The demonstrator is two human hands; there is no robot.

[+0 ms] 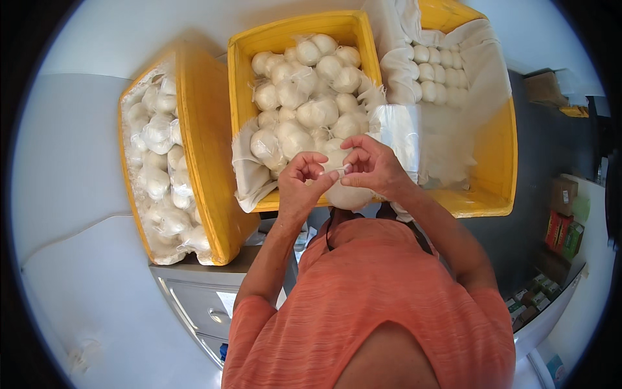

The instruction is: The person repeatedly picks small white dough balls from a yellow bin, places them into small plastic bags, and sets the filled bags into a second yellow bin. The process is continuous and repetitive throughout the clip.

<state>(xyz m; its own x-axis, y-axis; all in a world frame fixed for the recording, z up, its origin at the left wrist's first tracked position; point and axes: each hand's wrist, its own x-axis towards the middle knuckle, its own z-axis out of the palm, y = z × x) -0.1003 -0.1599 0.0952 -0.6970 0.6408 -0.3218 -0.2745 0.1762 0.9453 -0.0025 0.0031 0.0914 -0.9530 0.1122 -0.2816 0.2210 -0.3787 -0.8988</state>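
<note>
Close in front of my body, a clear plastic bag with round white buns in it hangs over the near rim of the middle yellow crate. My left hand is closed, its thumb and fingers pinching one side of the bag's gathered neck. From the other side my right hand pinches the same neck, its fingertips almost meeting the left ones. Behind my hands, many bagged white buns fill the middle crate, which has a pale cloth along its near left corner.
On the right, a yellow crate lined with white cloth holds rows of loose white buns. A stack of clear plastic bags lies at its left edge. To the left, a tilted yellow crate holds more bagged buns above a grey cabinet.
</note>
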